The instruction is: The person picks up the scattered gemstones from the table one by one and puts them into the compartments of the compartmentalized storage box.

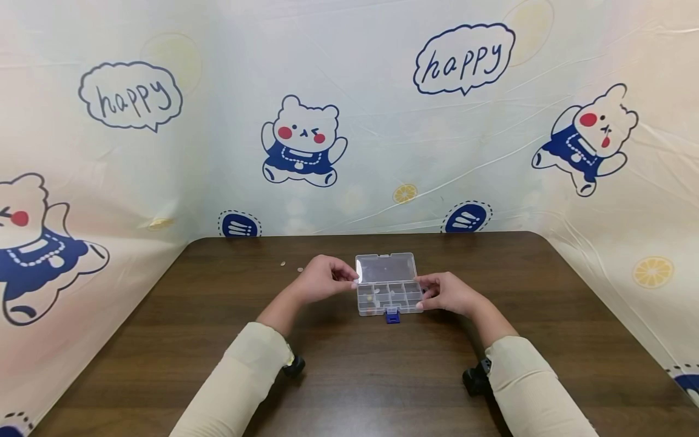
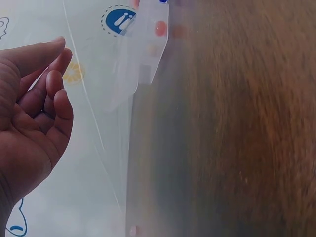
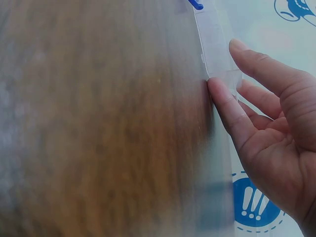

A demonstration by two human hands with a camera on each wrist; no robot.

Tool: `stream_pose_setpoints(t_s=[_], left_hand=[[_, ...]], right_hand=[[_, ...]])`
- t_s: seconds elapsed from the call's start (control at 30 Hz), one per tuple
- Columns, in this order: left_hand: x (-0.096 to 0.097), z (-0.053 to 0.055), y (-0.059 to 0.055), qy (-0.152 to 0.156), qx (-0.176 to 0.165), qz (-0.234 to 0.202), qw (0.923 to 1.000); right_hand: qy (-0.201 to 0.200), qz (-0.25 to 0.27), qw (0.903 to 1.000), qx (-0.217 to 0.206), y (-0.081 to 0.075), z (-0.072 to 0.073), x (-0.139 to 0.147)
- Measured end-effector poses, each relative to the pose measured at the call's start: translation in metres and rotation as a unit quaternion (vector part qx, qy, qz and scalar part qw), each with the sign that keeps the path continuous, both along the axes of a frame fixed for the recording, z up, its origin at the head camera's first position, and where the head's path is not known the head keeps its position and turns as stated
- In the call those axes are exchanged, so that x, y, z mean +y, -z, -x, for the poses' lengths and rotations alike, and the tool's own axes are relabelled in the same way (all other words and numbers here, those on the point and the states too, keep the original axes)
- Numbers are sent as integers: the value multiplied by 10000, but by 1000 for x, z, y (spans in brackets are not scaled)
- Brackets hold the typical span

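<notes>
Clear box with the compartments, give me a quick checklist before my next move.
1. Lid open: ok, tipped back.
2. Blue latch undone: ok, at the front edge.
3. Box steadied: ok, right hand holds its right end.
4. Small pieces off the table: not ok, two lie to the box's left.
5. Left hand free of pieces: cannot tell, its fingertips are by the box's left side.
</notes>
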State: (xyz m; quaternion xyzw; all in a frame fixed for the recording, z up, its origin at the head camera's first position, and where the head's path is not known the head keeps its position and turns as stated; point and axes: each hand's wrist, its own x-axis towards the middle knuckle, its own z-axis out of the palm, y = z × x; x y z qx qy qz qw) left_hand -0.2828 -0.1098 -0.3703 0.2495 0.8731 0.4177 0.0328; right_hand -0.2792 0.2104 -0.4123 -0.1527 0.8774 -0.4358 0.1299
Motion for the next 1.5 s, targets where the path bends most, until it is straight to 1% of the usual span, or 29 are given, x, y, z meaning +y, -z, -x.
stream_pose_setpoints(t_s=[0.37,0.47,0.7,0.87,1.07,1.17,1.3,1.5], left_hand=[[15,0,3,263,24,84,9996],[20,1,4,347,86,147,9993],[34,4,7,601,200,267,9976],[44,6,10,680,234,286,9970],[55,8,14,650,13,236,9976],[59,8,16,687,-62,184,9975],[62,9,17,781,-77,115,9969],[64,12,19,763,-148,185,9968]], right_hand=[[-6,25,10000,9,-1,-2,1],[11,33,10000,-1,-1,-3,0],[26,53,10000,-36,-2,-3,0],[40,53,10000,-56,-2,-3,0],[6,9,10000,-63,-4,-2,-3],[-4,28,9999,-114,-6,-2,-4],[2,104,9997,-216,-6,-3,-4],[23,319,9989,-334,-7,-5,-4]])
